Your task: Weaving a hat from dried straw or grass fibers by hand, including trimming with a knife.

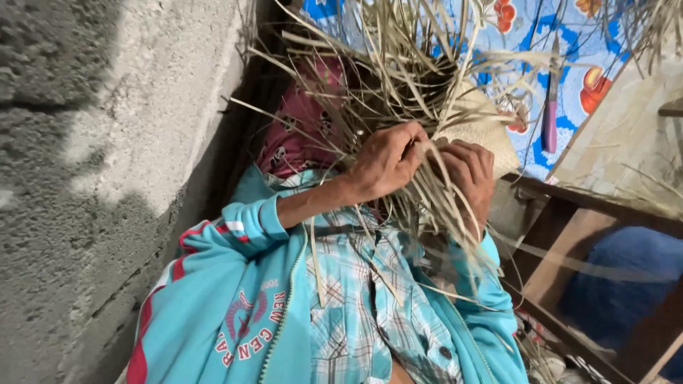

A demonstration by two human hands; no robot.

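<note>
Left hand (pixel 384 162) raised before the chest, knuckles up, fingers curled shut. Right hand (pixel 469 174) just beside it, fingers bent inward. Both forearms angled upward, left sleeve pushed back to the elbow.

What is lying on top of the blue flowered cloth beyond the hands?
A pink-handled knife lies on the blue flowered cloth. Loose dry strips cover its left part, hiding anything beneath them.

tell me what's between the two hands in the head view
Dry pale leaf strips run through the gap between the left hand and right hand; both grip them, with the woven piece just beyond.
</note>
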